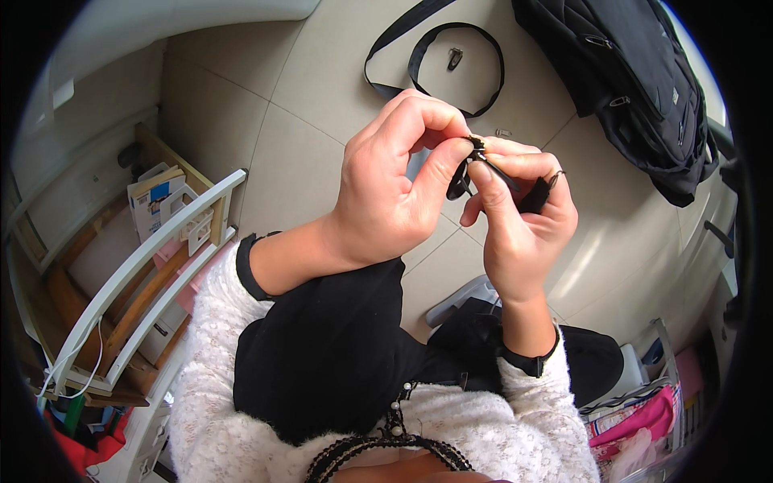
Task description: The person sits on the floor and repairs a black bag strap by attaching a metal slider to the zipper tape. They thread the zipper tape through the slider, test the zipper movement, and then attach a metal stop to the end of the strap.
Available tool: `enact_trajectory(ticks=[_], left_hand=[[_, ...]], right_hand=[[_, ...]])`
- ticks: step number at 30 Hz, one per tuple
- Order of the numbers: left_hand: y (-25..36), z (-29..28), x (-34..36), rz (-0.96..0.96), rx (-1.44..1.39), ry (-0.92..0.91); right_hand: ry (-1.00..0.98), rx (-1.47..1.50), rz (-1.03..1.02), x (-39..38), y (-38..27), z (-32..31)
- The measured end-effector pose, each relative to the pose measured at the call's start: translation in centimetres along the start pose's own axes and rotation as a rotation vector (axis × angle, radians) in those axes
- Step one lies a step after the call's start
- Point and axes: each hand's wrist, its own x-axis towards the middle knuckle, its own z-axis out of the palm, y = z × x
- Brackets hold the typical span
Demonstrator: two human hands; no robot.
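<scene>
My left hand [386, 185] and my right hand [523, 241] are raised together over my lap, thumbs and fingers pinched on a small black strap piece [457, 182] with a bit of metal at its top; its exact shape is partly hidden. A darker fabric end [535, 198] lies in my right fingers. Beyond my hands a long black strap [501, 68] lies looped on the tiled floor [314, 121], with a small dark clip [455, 59] inside the loop and a tiny metal piece [503, 132] nearer my hands.
A black backpack [636, 105] lies at the upper right. On my left stands a white-railed wooden rack [169, 266] holding books [149, 201] and a white cable. A bag with pink contents [644, 410] is at the lower right; my dark-clothed legs are below.
</scene>
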Motion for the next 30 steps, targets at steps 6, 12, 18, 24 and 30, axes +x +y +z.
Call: enact_trajectory(ticks=[6,12,18,24,30], left_hand=[[0.1,-0.1,-0.1,-0.049,-0.025,-0.048],[0.4,0.4,-0.3,-0.261,-0.316,-0.038],[0.5,0.7,-0.1,-0.284,-0.366,-0.024],[1.0,0.8,-0.1,-0.347,-0.405,-0.031],[0.9,0.2,0.0,-0.392,-0.408,-0.101]], right_hand=[[0.016,-0.028,-0.013,-0.3,0.1,-0.2],[0.079,0.149,0.124,-0.3,-0.1,0.0],[0.114,0.207,0.152,-0.1,-0.1,0.4],[0.132,0.156,0.154,0.3,-0.4,-0.1],[0.168,0.172,0.170,0.5,-0.7,-0.1]])
